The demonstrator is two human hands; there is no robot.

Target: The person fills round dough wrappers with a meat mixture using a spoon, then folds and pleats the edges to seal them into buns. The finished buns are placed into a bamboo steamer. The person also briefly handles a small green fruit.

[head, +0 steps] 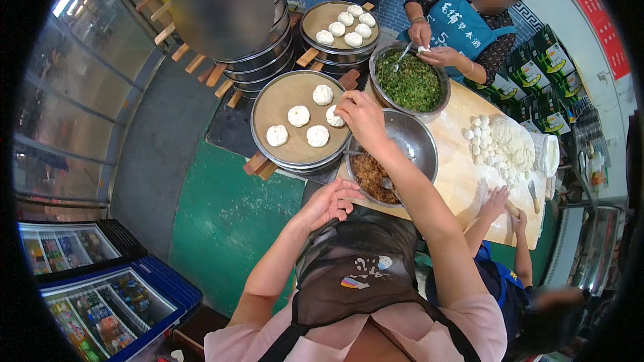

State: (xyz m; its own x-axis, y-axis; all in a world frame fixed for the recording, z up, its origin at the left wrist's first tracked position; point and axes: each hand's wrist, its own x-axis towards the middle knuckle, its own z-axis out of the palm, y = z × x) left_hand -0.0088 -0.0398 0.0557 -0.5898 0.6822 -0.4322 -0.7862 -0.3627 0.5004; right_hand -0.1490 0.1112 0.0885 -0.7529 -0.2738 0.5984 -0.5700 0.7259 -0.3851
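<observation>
My right hand (pixel 361 114) reaches over the edge of a round steamer tray (pixel 266 154), its fingertips on a pleated white bun (pixel 334 116). Several other pleated buns, one of them near the middle (pixel 298 116), sit apart on the tray's brown liner. My left hand (pixel 332 203) hangs in front of my dark apron, fingers apart and curled, holding nothing. Beneath my right forearm stands a metal bowl (pixel 420 136) with brown minced filling (pixel 371 173) and a utensil in it. Beyond it is a metal bowl of chopped green filling (pixel 410 78) with a spoon.
A co-worker (pixel 453 25) across the board shapes dough over the green filling. Another co-worker's hands (pixel 505 208) hold a rolling pin near dough (pixel 510 143) and a knife (pixel 533 196). Tall stacked steamers (pixel 259 68) and a second bun tray (pixel 322 17) stand beyond my tray.
</observation>
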